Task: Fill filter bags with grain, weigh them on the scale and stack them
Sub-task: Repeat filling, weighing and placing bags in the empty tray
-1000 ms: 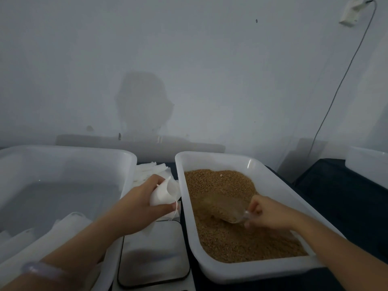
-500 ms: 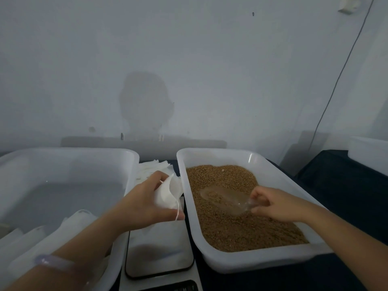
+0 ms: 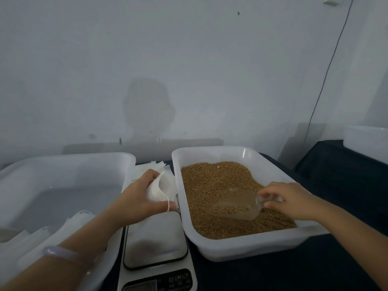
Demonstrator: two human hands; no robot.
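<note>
My left hand (image 3: 138, 198) grips a white filter bag (image 3: 160, 190) with its mouth held open and a drawstring hanging down, above the far edge of the scale (image 3: 155, 238). My right hand (image 3: 287, 200) holds the handle of a clear plastic scoop (image 3: 235, 208), which lies in the brown grain (image 3: 214, 185) with some grain inside it. The grain fills a white tub (image 3: 247, 246) right of the scale. A pile of flat empty filter bags (image 3: 151, 166) lies behind the scale.
A large white tub (image 3: 63, 164) on the left holds several white bags (image 3: 63, 229) at its near end. The scale's display (image 3: 140, 286) is at the bottom edge. A dark cloth (image 3: 336, 164) covers the table, and another white container (image 3: 365, 141) stands far right.
The scoop has dipped lower into the grain and now holds some. My left hand keeps the open bag in about the same place. The camera has tilted slightly down.
</note>
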